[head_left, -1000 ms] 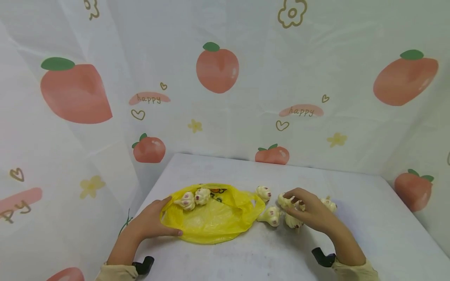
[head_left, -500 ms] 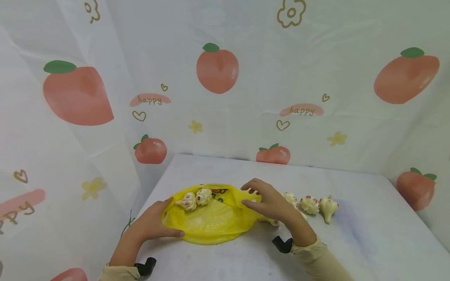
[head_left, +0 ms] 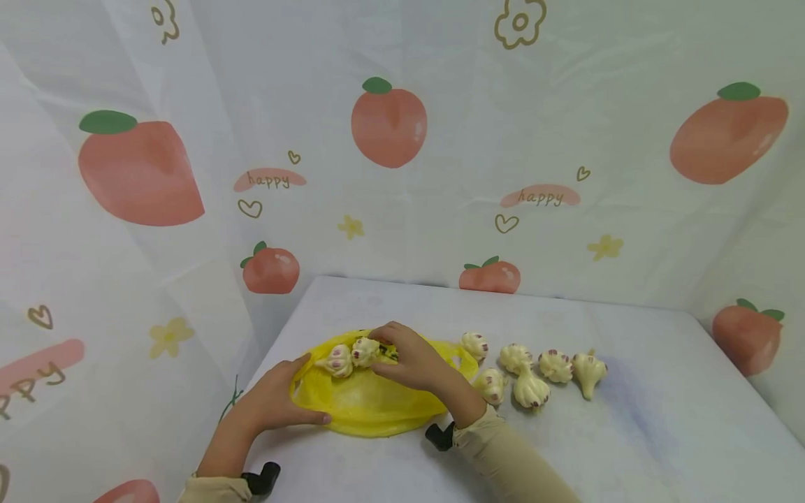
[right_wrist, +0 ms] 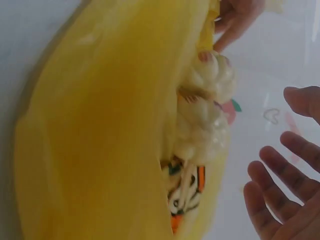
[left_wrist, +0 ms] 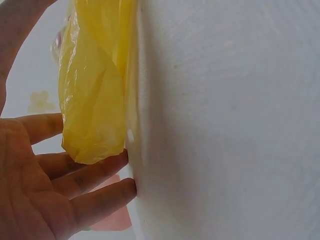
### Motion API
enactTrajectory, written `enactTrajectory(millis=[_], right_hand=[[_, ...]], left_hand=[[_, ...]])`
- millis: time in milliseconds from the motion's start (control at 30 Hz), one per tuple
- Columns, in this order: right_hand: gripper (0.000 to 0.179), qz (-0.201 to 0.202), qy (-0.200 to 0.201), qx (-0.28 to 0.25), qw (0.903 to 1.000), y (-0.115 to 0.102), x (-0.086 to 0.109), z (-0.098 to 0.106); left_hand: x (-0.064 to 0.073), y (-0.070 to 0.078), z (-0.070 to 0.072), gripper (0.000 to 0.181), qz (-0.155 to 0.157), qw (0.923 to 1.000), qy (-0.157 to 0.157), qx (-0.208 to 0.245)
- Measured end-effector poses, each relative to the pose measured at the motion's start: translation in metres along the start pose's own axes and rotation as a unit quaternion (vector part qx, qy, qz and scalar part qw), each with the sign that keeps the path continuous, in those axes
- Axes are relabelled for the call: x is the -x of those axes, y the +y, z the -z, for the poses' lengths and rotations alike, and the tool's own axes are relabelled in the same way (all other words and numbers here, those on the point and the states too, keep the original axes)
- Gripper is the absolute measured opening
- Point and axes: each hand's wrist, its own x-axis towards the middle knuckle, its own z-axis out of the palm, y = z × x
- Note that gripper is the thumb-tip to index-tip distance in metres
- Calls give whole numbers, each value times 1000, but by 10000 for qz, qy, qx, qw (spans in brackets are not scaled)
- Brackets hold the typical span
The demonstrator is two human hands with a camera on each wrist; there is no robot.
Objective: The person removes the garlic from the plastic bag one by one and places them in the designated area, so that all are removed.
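A yellow plastic bag (head_left: 377, 412) lies on the table, its mouth spread wide. Two garlic bulbs (head_left: 338, 361) sit side by side in its left part; the right wrist view shows these white, purple-marked bulbs (right_wrist: 202, 125) close up. My left hand (head_left: 270, 398) is at the bag's left end, fingers behind and thumb in front. In the left wrist view its fingers (left_wrist: 95, 172) extend loosely beside the yellow plastic. Over the bag is my right hand (head_left: 415, 360), fingertips near the right-hand bulb in the head view. Its spread fingers (right_wrist: 280, 167) hold nothing.
Several more garlic bulbs (head_left: 531, 390) lie on the white table (head_left: 629, 447), right of the bag. A white cloth (head_left: 402, 216) printed with fruit hangs behind the table and along its sides.
My right hand has moved left from the loose garlic bulbs to over the bag. The bulbs it was covering now show. My left hand stays at the bag's left end.
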Motion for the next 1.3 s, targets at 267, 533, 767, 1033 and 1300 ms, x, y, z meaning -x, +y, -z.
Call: enactTrajectory(millis=[267,533,767,1033,1300], right_hand=[[51,-7,-163,609,9980,-11,-22,-26],[46,384,-272,1291,9905,-14,-36,-47],[42,198,-399,1417,9889,-19,-42,-54],[45,68,-319,1317,9908,-24,-48,-59],[38,-131,-476,1169,9919,-25,-50,-62]], left_hand=[[2,-1,-1,129,3,10000,31,25],[0,-2,-2,129,-99,9999,135,0],[1,-2,-1,130,-94,9999,119,9],[2,-1,-1,129,-85,9999,117,-3],[2,1,0,128,-25,10000,62,55]])
